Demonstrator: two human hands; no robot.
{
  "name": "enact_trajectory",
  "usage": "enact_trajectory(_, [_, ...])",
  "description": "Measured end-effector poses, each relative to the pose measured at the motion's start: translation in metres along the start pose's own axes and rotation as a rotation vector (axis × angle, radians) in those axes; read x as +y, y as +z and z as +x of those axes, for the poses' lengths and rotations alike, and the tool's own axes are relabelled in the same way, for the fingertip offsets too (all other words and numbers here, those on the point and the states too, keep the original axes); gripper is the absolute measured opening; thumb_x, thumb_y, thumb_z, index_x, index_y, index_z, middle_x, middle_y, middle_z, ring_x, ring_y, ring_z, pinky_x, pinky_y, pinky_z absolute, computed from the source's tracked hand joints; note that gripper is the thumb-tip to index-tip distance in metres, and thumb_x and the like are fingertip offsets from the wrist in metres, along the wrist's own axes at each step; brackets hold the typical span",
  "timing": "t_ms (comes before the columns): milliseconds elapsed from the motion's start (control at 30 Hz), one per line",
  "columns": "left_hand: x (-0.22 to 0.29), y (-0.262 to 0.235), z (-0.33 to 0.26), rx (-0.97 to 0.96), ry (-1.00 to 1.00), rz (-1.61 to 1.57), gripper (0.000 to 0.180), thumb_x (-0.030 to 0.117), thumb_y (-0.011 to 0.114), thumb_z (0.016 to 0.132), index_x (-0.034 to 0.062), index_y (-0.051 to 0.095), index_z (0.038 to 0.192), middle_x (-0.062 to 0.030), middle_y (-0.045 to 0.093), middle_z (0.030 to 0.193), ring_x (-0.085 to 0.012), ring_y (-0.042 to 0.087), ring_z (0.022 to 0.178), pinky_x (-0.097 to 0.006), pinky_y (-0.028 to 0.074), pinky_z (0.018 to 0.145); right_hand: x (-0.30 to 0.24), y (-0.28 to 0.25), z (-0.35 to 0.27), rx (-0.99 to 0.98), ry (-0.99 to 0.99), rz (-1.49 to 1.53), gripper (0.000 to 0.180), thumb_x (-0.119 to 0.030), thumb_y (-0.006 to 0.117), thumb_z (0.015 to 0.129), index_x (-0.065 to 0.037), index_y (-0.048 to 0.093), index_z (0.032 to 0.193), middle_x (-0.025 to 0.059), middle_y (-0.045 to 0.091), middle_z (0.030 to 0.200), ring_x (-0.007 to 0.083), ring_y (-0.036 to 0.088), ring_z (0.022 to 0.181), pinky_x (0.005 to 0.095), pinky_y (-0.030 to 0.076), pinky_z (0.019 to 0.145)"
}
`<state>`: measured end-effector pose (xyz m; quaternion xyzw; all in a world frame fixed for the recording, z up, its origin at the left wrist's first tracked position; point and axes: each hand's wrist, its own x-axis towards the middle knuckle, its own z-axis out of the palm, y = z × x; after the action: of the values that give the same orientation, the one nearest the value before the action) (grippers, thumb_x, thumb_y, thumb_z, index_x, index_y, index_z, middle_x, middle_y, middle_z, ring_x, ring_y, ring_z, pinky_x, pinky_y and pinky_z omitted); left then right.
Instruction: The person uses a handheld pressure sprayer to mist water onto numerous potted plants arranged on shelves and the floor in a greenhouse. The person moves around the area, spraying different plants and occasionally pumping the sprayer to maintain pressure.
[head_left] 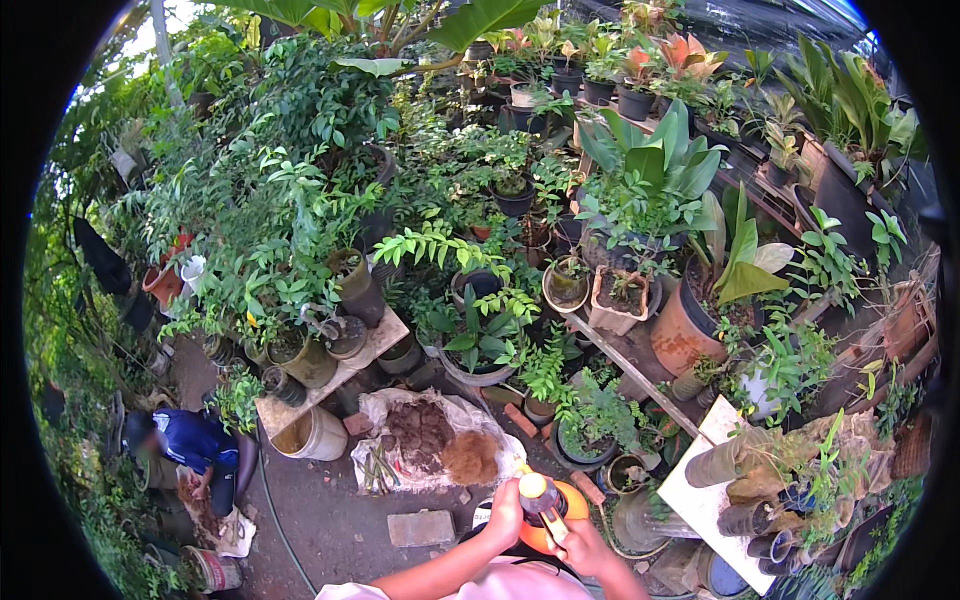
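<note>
- Orange sprayer [570,500] low in view, just in front of the person, on the ground between a brick [421,527] and a white board [700,480] stacked with pots
- Left hand [505,515] wrapped around the sprayer's top, beside the pump knob [537,490]; fingers closed on it
- Right hand [583,545] on the other side, closed about the yellow trigger piece [553,525] by the neck; exact grip hard to make out
- Both hands close together on the sprayer head, forearms coming up from the lower edge
- Step in hand, as I judge it: working the sprayer's top, pumping or seating the cap; cannot tell which
- Next move would call for a steady hold on the body with one hand while the other works the knob straight up and down, keeping the tank upright
- Sack [440,450] spread on the ground just beyond the sprayer, with dark soil and a brown heap of coir-like stuff on it
- Bucket [312,435] left of the sack, under a slab bench [330,375] bearing pots
- Second person in blue [195,445] crouched at far left, well apart
- Potted plants [480,340] crowd the whole upper view; wooden racks at right
</note>
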<state>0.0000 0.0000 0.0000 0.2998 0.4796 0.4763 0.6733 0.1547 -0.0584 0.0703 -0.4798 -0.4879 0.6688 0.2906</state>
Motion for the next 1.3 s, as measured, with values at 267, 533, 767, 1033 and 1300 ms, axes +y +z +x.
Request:
enact_trajectory(267, [0.037, -0.02, 0.014, -0.091, 0.091, 0.012, 0.055, 0.034, 0.028, 0.101, -0.0045, 0.067, 0.097, -0.012, 0.07, 0.089, -0.0197, 0.065, 0.083, -0.032, 0.051, 0.081, -0.016, 0.022, 0.027, 0.035, -0.017, 0.022, 0.028, -0.023, 0.044, 0.089, -0.002, 0.055, 0.075, 0.0005, 0.053, 0.061, 0.0102, 0.05, 0.055, 0.0275, 0.04, 0.054])
enact_trajectory(533, [0.065, -0.042, 0.031, -0.115, 0.057, 0.047, 0.057, 0.036, 0.028, 0.102, -0.0046, 0.067, 0.098, -0.011, 0.069, 0.087, -0.0187, 0.065, 0.081, -0.032, 0.051, 0.08, -0.027, 0.041, 0.052, 0.046, -0.024, 0.058, 0.032, -0.029, 0.047, 0.089, -0.001, 0.057, 0.078, 0.0008, 0.054, 0.062, 0.0097, 0.05, 0.055, 0.0271, 0.039, 0.052])
enact_trajectory(767, [0.079, -0.069, 0.045, -0.197, 0.049, 0.036, 0.053, 0.03, 0.027, 0.104, -0.0071, 0.065, 0.102, -0.013, 0.07, 0.096, -0.0206, 0.065, 0.088, -0.032, 0.049, 0.087, -0.026, 0.055, 0.078, 0.013, 0.017, 0.087, 0.037, -0.037, 0.046, 0.09, -0.003, 0.056, 0.078, 0.0004, 0.053, 0.064, 0.0102, 0.05, 0.056, 0.0266, 0.039, 0.052])
enact_trajectory(1033, [0.059, -0.072, 0.053, -0.091, 0.018, 0.123, 0.051, 0.032, 0.031, 0.099, -0.0027, 0.069, 0.1, -0.0105, 0.07, 0.091, -0.0198, 0.065, 0.086, -0.033, 0.05, 0.084, -0.031, 0.051, 0.085, -0.031, 0.022, 0.095, 0.035, -0.036, 0.041, 0.089, -0.005, 0.052, 0.077, 0.0, 0.05, 0.066, 0.0102, 0.048, 0.056, 0.0263, 0.037, 0.053])
enact_trajectory(1300, [0.086, -0.057, 0.061, -0.048, 0.146, 0.044, 0.053, 0.03, 0.026, 0.102, -0.0066, 0.065, 0.103, -0.0132, 0.071, 0.094, -0.0214, 0.067, 0.087, -0.033, 0.05, 0.088, -0.051, 0.029, 0.102, -0.108, -0.059, 0.006, 0.034, -0.033, 0.042, 0.089, -0.002, 0.053, 0.079, 0.0004, 0.051, 0.068, 0.0115, 0.048, 0.06, 0.0271, 0.037, 0.054])
